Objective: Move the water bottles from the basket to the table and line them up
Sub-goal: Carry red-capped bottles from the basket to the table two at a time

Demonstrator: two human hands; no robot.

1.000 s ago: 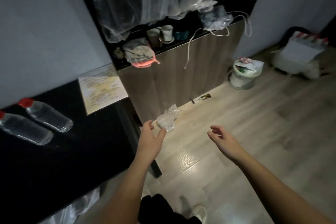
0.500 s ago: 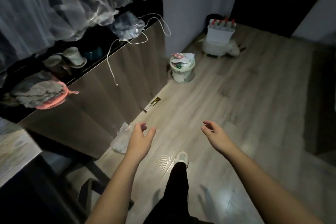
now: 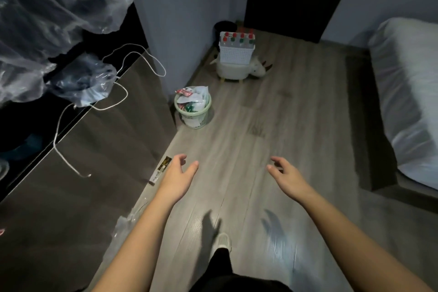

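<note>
The view has swung from the table and its two bottles to the floor [image 3: 272, 125] and far corner. There the basket [image 3: 236, 54] of bottles [image 3: 237, 39] waits. Both grips, left hand [image 3: 176, 179] and right hand [image 3: 288, 176], are empty, fingers apart: another fetch is likely.

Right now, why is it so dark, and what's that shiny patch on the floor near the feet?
Head view: the room is dim, so the cabinet goes nearly black. The shiny patch is glare on the floor, with two hand shadows above it. The left hand and right hand look slightly soft, and the wide lens bends the edges.
</note>
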